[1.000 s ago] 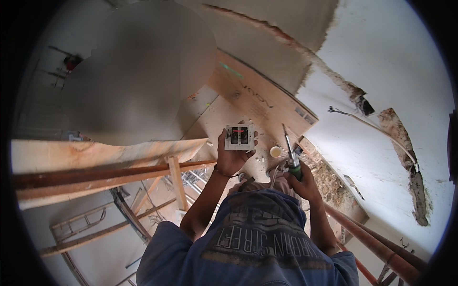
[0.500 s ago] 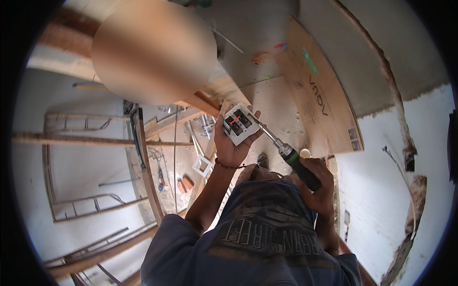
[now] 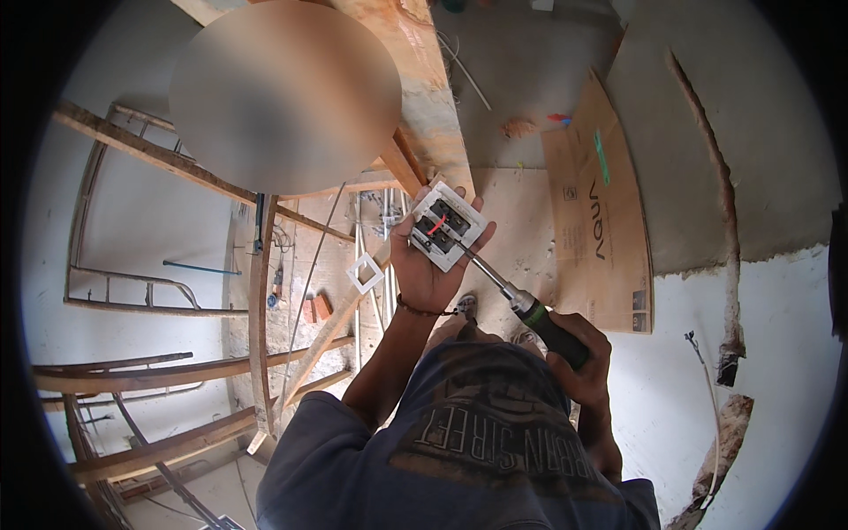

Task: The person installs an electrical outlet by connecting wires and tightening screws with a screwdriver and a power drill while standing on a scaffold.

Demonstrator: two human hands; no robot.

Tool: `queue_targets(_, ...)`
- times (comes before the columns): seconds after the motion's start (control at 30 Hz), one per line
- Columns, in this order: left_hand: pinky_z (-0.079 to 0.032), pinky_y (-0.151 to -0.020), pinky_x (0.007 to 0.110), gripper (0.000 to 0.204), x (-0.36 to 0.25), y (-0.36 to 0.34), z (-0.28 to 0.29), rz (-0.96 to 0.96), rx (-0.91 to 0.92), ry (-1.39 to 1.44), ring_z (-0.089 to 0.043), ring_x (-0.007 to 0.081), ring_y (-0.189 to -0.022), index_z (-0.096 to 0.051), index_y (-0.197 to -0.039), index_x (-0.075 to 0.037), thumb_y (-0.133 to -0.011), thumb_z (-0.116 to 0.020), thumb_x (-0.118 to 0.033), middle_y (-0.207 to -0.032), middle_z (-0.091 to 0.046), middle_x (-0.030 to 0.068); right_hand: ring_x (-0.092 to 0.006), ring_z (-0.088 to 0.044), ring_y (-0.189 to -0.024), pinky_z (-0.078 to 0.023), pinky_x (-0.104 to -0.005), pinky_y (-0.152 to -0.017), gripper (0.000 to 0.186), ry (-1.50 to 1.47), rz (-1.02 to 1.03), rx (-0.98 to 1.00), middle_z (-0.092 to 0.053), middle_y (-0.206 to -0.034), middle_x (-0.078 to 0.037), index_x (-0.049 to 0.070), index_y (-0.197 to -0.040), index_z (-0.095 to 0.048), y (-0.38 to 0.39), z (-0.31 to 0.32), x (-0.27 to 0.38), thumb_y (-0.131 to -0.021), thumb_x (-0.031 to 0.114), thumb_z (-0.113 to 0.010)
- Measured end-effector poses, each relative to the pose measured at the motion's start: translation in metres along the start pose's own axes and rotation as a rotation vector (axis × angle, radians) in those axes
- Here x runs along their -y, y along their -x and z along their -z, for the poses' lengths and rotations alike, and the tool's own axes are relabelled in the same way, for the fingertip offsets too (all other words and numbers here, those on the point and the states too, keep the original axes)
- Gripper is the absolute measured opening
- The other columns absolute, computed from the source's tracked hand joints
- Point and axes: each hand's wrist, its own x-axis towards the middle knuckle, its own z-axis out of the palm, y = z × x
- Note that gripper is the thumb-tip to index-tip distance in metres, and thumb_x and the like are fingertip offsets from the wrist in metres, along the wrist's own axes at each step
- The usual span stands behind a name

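Observation:
My left hand (image 3: 424, 269), palm up, holds a white square switch unit (image 3: 446, 213) with dark inner modules and a short red wire across them. My right hand (image 3: 583, 358) is wrapped round the black and green handle of a long screwdriver (image 3: 530, 309). The steel shaft reaches up and left, its tip at the switch's lower right part; whether it sits in a screw is too small to tell.
Wooden beams (image 3: 256, 318) and a loose white square frame (image 3: 365, 274) are at left, with red bricks (image 3: 317, 308) and pipes below. A cardboard sheet (image 3: 614, 230) stands at right, beside a wall (image 3: 777, 353) with chased channels and a hanging cable (image 3: 702, 371).
The screwdriver has swung from upright beside my body to a diagonal against the switch. The switch has tilted in my left hand, and the view has turned, bringing more beams in at left.

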Motion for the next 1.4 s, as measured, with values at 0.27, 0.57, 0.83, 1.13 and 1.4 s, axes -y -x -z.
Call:
queue_targets(0.27, -0.034, -0.104, 0.067, 0.053, 0.017, 0.016, -0.017, -0.099, 0.089, -0.107, -0.042, 0.0405, -0.130, -0.043, -0.134, -0.017, -0.086, -0.055, -0.037, -0.135, -0.048, 0.0153, -0.0208, -0.061, -0.090, -0.048, -0.0315, -0.079, 0.050, -0.043, -0.080, -0.026, -0.064, -0.101, -0.017, -0.005, -0.118, -0.060, 0.028, 0.019, -0.001, -0.072, 0.012, -0.070)
queue_targets(0.57, -0.034, -0.103, 0.067, 0.058, 0.026, 0.017, -0.013, -0.094, 0.179, -0.118, -0.041, 0.0415, -0.131, -0.040, -0.138, -0.014, -0.087, -0.053, -0.039, -0.137, -0.046, 0.0162, -0.0217, -0.062, -0.090, -0.048, -0.0320, -0.081, 0.050, -0.126, -0.101, -0.050, -0.064, -0.102, -0.017, -0.006, -0.117, -0.060, 0.036, 0.017, 0.007, -0.071, 0.011, -0.070)
queue_targets(0.83, -0.029, -0.108, 0.065, 0.047, 0.020, 0.014, -0.010, 0.037, 0.043, 0.048, -0.039, 0.0371, -0.133, -0.049, -0.132, -0.016, -0.090, -0.048, -0.037, -0.137, -0.047, 0.0130, -0.0211, -0.062, -0.088, -0.048, -0.0314, -0.079, 0.050, -0.056, -0.084, -0.028, -0.064, -0.100, -0.016, -0.005, -0.117, -0.060, 0.032, 0.014, 0.010, -0.071, 0.012, -0.069)
queue_targets(1.13, -0.028, -0.109, 0.064, 0.046, 0.014, 0.014, 0.002, 0.055, 0.010, 0.131, -0.039, 0.0372, -0.133, -0.052, -0.129, -0.016, -0.088, -0.049, -0.037, -0.136, -0.049, 0.0132, -0.0215, -0.063, -0.087, -0.048, -0.0311, -0.077, 0.049, 0.000, -0.056, 0.036, -0.065, -0.099, -0.017, -0.006, -0.117, -0.060, 0.015, 0.002, 0.013, -0.071, 0.010, -0.067)
queue_targets(1.4, -0.029, -0.107, 0.066, 0.050, 0.009, 0.009, -0.002, 0.027, 0.048, 0.071, -0.041, 0.0393, -0.131, -0.049, -0.133, -0.010, -0.089, -0.048, -0.034, -0.132, -0.052, 0.0142, -0.0186, -0.063, -0.081, -0.050, -0.0283, -0.064, 0.059, -0.357, -0.321, 0.055, -0.065, -0.102, -0.017, -0.003, -0.123, -0.053, 0.016, 0.000, -0.002, -0.071, 0.017, -0.074)
